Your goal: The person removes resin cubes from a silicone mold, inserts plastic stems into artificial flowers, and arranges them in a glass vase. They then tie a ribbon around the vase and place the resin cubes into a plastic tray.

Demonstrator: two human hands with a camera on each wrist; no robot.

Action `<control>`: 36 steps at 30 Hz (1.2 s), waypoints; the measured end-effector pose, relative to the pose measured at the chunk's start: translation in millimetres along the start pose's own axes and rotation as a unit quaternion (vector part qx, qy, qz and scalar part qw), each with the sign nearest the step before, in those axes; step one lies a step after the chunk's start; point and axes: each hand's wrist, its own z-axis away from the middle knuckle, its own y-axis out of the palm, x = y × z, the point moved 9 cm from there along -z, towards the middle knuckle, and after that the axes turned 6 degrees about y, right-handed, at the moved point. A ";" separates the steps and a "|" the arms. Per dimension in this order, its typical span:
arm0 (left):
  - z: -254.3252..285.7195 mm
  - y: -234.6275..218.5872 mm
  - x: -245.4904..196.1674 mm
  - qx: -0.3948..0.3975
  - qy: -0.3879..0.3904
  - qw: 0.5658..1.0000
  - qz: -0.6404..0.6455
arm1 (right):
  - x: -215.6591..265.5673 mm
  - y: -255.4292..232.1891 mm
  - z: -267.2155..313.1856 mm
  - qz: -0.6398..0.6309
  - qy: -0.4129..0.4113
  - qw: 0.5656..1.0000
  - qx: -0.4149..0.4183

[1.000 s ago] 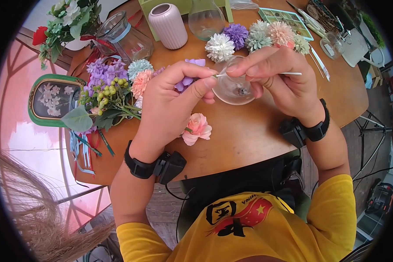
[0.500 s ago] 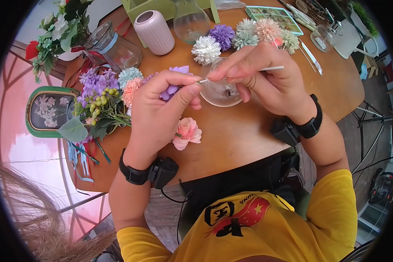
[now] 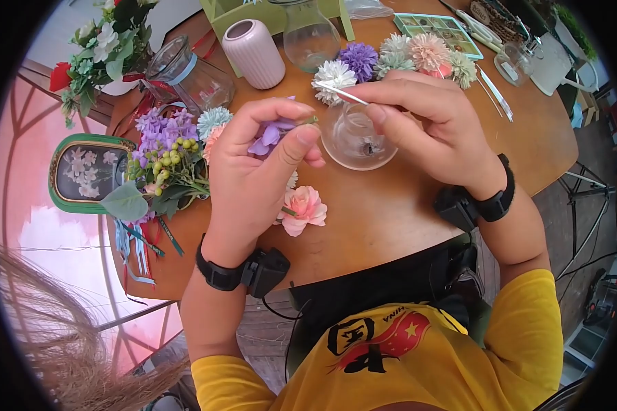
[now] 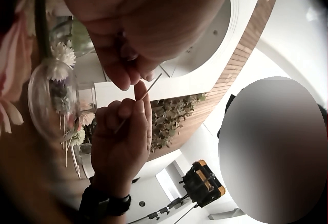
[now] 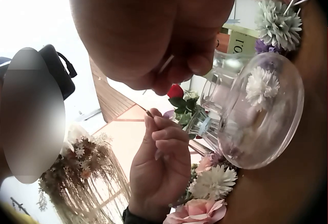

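Observation:
In the head view my left hand (image 3: 247,175) pinches a small green stem tip (image 3: 312,121) between thumb and forefinger. A purple flower (image 3: 271,134) shows between its fingers and palm; whether it joins that stem is hidden. My right hand (image 3: 438,130) pinches a thin white stick (image 3: 341,92), whose free end points up and left, apart from the left fingertips. Below the hands stands a clear glass vessel (image 3: 358,145) with a small dark thing inside. A pink flower (image 3: 304,210) lies right of my left wrist. The right wrist view shows the left hand (image 5: 161,165) pinching the stem.
Mixed flowers (image 3: 165,130), a glass jar (image 3: 195,79) and a framed picture (image 3: 82,171) are on the left. A pink ribbed vase (image 3: 255,55), a glass vase (image 3: 311,44), pompom flowers (image 3: 428,51) and a sectioned box (image 3: 440,31) stand along the back.
The white stick has come away from my left fingertips and turned, its left end now higher. My right fingers have shifted along it, and more of the purple flower shows.

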 end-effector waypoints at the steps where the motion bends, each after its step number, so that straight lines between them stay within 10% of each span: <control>1: -0.3 -0.7 -1.9 -0.006 0.006 1.000 -0.003 | 1.8 -2.1 -0.1 0.005 0.001 1.000 0.005; 36: 1.8 -2.2 -9.0 0.027 0.073 0.969 -0.235 | 0.3 3.5 -0.3 0.043 -0.001 0.998 0.048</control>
